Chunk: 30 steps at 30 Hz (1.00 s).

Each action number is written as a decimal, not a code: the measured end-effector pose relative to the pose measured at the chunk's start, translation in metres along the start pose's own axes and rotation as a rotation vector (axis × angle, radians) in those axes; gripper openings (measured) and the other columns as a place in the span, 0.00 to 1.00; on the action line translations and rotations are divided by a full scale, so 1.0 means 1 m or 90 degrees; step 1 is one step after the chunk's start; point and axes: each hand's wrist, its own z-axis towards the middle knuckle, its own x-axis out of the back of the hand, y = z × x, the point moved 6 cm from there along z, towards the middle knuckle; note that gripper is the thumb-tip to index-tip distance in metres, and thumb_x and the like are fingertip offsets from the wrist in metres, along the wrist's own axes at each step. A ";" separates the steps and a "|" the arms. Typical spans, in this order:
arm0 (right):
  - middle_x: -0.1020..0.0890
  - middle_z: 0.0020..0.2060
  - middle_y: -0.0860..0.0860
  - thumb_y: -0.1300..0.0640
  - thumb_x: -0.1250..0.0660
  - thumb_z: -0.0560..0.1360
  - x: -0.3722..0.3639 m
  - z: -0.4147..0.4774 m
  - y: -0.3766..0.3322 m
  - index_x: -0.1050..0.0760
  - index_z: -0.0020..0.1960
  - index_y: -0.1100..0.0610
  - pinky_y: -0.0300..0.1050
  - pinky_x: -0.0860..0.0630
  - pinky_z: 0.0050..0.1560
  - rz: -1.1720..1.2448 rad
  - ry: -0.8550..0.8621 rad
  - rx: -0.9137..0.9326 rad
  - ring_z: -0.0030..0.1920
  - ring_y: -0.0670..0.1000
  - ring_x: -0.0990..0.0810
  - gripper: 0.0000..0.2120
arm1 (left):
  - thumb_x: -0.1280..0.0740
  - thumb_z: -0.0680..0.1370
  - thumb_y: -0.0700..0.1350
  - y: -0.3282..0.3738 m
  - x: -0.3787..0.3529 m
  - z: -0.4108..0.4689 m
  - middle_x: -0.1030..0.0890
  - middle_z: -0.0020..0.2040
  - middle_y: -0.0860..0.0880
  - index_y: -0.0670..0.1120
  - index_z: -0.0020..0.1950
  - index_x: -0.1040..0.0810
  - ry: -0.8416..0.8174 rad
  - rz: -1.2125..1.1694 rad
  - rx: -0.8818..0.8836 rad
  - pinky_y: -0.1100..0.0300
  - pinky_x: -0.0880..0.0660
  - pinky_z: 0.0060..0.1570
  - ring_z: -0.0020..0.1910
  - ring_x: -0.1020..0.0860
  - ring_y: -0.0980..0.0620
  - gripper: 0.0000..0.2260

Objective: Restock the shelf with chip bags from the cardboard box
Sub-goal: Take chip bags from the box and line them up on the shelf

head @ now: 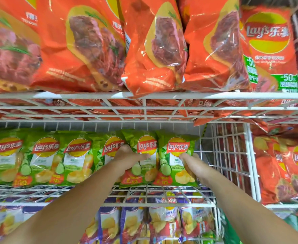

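A row of green chip bags stands upright on the middle white wire shelf (144, 188). My left hand (129, 156) grips the second green bag from the right (145, 166) at its left edge, thumb behind it. My right hand (190, 162) holds the rightmost green bag (175, 155), with fingers over its front and right side. Both bags rest on the shelf, touching each other. No cardboard box is in view.
Large orange chip bags (153, 46) fill the wire shelf above. Purple and mixed bags (164, 224) sit on the shelf below. A white wire divider (229, 152) stands right of the green row, with more orange bags (285, 164) beyond it.
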 end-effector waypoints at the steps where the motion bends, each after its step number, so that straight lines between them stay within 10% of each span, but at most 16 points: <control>1: 0.23 0.51 0.53 0.47 0.35 0.78 0.003 -0.001 0.001 0.35 0.66 0.56 0.47 0.26 0.43 -0.010 0.017 -0.008 0.48 0.51 0.22 0.22 | 0.19 0.65 0.60 0.001 0.000 -0.001 0.22 0.45 0.47 0.45 0.49 0.27 0.000 0.011 0.002 0.55 0.24 0.43 0.41 0.24 0.51 0.26; 9: 0.21 0.55 0.53 0.43 0.27 0.72 0.015 -0.004 -0.003 0.32 0.61 0.55 0.56 0.23 0.60 -0.120 0.092 0.101 0.56 0.56 0.20 0.26 | 0.23 0.70 0.60 0.015 0.026 -0.023 0.23 0.44 0.48 0.45 0.57 0.32 0.078 0.208 -0.101 0.59 0.32 0.30 0.40 0.23 0.51 0.28; 13: 0.27 0.63 0.56 0.41 0.25 0.69 0.018 -0.017 -0.019 0.35 0.70 0.56 0.58 0.28 0.68 -0.257 0.193 0.208 0.67 0.60 0.28 0.38 | 0.24 0.67 0.65 0.025 0.029 -0.039 0.33 0.71 0.44 0.47 0.78 0.46 0.219 0.365 -0.242 0.50 0.21 0.56 0.66 0.27 0.43 0.50; 17: 0.43 0.78 0.58 0.36 0.30 0.73 0.000 -0.039 -0.038 0.50 0.81 0.57 0.55 0.44 0.79 -0.500 0.197 0.383 0.79 0.59 0.47 0.48 | 0.28 0.65 0.71 0.029 0.002 -0.048 0.43 0.78 0.39 0.50 0.81 0.45 0.230 0.578 -0.427 0.40 0.33 0.70 0.75 0.37 0.36 0.52; 30: 0.60 0.83 0.54 0.27 0.40 0.74 -0.031 -0.015 -0.031 0.63 0.82 0.44 0.61 0.54 0.81 -0.761 0.101 0.418 0.82 0.61 0.60 0.49 | 0.39 0.72 0.75 0.012 -0.017 -0.023 0.58 0.82 0.42 0.57 0.81 0.57 0.070 0.741 -0.467 0.34 0.51 0.76 0.80 0.61 0.37 0.46</control>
